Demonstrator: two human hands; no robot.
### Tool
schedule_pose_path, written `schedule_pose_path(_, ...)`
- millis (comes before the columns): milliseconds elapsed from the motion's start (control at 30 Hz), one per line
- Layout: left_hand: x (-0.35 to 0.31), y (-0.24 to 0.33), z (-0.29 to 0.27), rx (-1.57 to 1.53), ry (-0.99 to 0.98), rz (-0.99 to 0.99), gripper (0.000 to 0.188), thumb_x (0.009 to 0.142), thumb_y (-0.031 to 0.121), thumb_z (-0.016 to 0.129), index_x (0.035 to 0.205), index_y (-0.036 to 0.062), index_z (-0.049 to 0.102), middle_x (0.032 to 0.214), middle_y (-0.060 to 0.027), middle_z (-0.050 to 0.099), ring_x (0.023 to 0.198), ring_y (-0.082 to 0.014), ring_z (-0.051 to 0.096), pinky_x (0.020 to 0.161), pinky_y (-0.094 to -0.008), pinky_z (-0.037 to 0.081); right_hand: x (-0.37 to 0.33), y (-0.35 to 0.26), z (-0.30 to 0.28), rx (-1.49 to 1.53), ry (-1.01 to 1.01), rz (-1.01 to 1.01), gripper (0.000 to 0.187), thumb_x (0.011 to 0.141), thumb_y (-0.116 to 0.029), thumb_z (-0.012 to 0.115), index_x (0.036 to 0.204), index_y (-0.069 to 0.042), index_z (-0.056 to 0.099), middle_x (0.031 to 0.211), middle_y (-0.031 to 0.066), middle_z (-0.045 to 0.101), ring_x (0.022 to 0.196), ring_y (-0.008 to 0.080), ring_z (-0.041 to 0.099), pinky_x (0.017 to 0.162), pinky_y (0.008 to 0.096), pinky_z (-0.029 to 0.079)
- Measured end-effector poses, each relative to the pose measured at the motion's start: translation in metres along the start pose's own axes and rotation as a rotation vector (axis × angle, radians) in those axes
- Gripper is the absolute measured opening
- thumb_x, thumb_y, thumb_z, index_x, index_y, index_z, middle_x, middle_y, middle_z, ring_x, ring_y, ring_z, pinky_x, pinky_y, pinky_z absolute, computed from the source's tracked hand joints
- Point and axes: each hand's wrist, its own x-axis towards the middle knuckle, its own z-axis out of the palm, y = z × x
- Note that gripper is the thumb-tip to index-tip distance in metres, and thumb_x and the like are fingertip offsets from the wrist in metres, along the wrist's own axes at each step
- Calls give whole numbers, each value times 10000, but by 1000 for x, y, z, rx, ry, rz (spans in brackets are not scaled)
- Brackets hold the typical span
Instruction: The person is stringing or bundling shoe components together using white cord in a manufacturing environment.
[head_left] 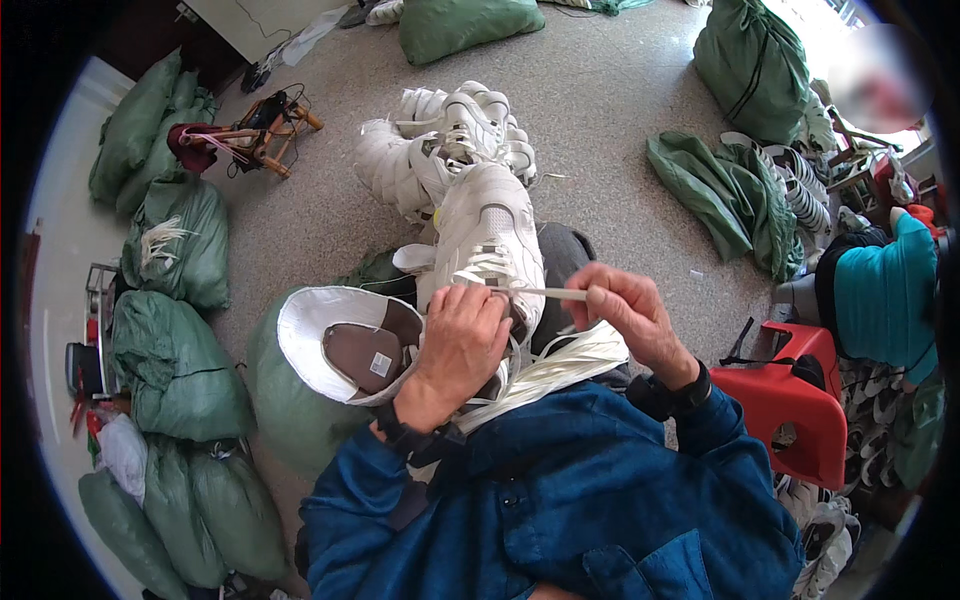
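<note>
A white sneaker upper [490,225] lies lengthwise in front of me, with laces across its eyelets. My left hand [458,335] is closed over its near part, fingers bent at the lacing. To the right, my right hand [630,312] pinches a pale flat strip [550,293], which looks like a shoelace. It runs straight and taut to the eyelets by my left fingertips; its far end is hidden there. Across my lap lies a bundle of white shoelaces [565,368]. Beyond the upper, more white shoe uppers [400,165] are stacked on the floor.
A white-rimmed, round-mouthed thing [300,315] with a brown lining piece stands left of my left hand. Green sacks [180,365] line the left side. A red plastic stool [795,400] is at my right, near someone's turquoise sleeve [885,295]. A wooden stool [260,135] stands far left.
</note>
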Motion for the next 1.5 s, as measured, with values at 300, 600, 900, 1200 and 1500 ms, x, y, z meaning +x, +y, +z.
schedule_pose_path(300, 11, -2, 31, 148, 9, -73, 257, 794, 117, 734, 1027, 36, 665, 967, -88, 601, 956, -277, 596, 931, -444, 411, 9, 3, 3, 35, 26, -164, 391, 1068, -319, 556, 836, -17, 643, 1325, 151, 631, 1079, 151, 606, 905, 282, 463)
schedule_pose_path(600, -3, -25, -20, 375, 58, 65, 159, 866, 96, 644, 1016, 67, 687, 902, -42, 599, 892, -223, 587, 1115, -527, 364, 6, 8, -20, 449, 77, -121, 435, 1104, -322, 449, 786, -55, 578, 1010, 120, 682, 971, 226, 655, 1118, 474, 420)
schedule_pose_path(900, -29, -60, -59, 479, 33, -126, 173, 906, 93, 657, 1071, 62, 697, 980, -60, 625, 994, -244, 608, 1160, -597, 311, -22, -10, -62, 709, 249, -157, 377, 1120, -336, 379, 919, -73, 559, 866, 75, 551, 723, 178, 561, 842, 469, 567)
schedule_pose_path(1200, -9, -1, -9, -122, -78, -70, 278, 887, 41, 677, 1158, -8, 643, 1114, -163, 613, 1033, -351, 617, 892, -424, 517, -41, -18, -82, 352, 417, -137, 202, 1087, -218, 516, 1157, -39, 580, 914, 77, 616, 693, 128, 571, 711, 331, 545)
schedule_pose_path(1500, -5, 6, 6, 158, -83, -41, 348, 873, 46, 686, 1211, -17, 629, 1060, -167, 599, 978, -351, 619, 865, -427, 520, -41, -12, -86, -2, 314, 122, 226, 1049, -101, 569, 1242, 6, 614, 890, 58, 693, 648, 64, 584, 554, 204, 465)
